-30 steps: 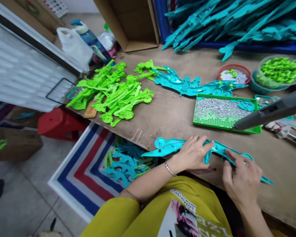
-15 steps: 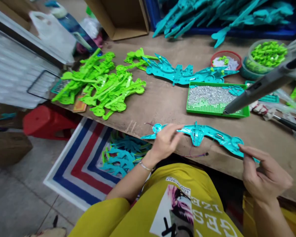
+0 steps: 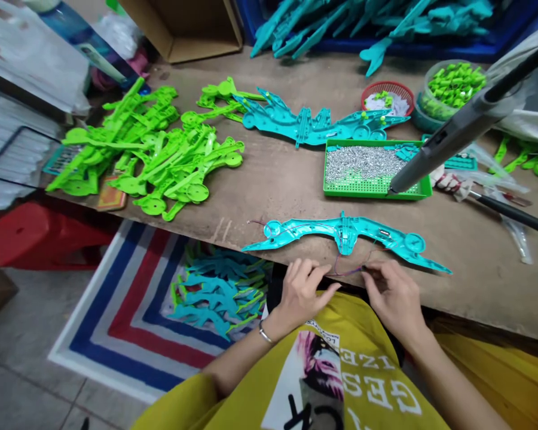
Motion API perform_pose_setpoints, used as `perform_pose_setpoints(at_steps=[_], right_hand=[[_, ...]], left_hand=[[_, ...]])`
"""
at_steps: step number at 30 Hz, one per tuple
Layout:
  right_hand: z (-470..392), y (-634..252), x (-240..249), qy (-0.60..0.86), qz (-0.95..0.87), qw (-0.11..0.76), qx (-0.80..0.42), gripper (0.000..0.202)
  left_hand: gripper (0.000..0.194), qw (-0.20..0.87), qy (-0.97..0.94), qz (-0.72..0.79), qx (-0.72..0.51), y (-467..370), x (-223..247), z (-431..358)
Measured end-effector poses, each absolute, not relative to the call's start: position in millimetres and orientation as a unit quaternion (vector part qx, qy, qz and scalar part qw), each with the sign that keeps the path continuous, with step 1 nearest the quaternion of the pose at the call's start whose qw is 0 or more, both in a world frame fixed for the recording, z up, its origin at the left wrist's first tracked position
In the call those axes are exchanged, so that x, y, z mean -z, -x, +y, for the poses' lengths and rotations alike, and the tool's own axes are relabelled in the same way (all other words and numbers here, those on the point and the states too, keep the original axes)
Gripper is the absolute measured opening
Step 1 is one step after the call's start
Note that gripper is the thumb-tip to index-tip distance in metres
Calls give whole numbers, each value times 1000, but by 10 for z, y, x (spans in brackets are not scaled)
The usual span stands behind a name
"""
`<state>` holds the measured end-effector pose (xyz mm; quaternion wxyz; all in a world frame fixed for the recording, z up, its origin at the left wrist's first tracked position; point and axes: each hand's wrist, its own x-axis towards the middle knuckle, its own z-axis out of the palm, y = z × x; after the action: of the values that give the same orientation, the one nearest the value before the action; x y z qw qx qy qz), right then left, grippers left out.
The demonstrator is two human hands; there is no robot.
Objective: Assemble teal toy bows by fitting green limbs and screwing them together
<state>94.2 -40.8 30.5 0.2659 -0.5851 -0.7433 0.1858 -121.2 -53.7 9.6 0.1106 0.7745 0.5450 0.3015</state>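
A turquoise plastic bow-shaped half (image 3: 316,228) lies on the table's front part, its hollow inside facing up. Thin red and blue wires (image 3: 347,273) run out from its middle toward the table edge. The small dark end of these wires is pinched between the thumb and fingertips of my right hand (image 3: 394,295). My left hand (image 3: 302,289) is at the table edge below the bow half, thumb stretched out apart from the fingers, close to the wires. Nothing shows in its grip.
Behind the bow half are a green tray (image 3: 379,194) of small screws, an electric screwdriver (image 3: 448,134) hanging over it, and another turquoise piece (image 3: 314,128). Lime-green parts (image 3: 174,155) are heaped at left. Farther back stand a red basket (image 3: 388,86) and a blue crate (image 3: 515,42).
Both hands have come off the bow half to the table edge. My right hand has moved left and taken hold of the wire end. The whole view has shifted somewhat.
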Motion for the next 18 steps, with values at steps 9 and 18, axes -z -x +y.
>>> perform_pose_setpoints(at_steps=[9, 18], right_hand=[[-371, -874, -266, 574, -723, 340, -179, 15], [-409, -754, -331, 581, -684, 413, -157, 30]], left_hand=[[17, 278, -724, 543, -322, 1111, -239, -382], [56, 688, -325, 497, -417, 766, -328, -211]])
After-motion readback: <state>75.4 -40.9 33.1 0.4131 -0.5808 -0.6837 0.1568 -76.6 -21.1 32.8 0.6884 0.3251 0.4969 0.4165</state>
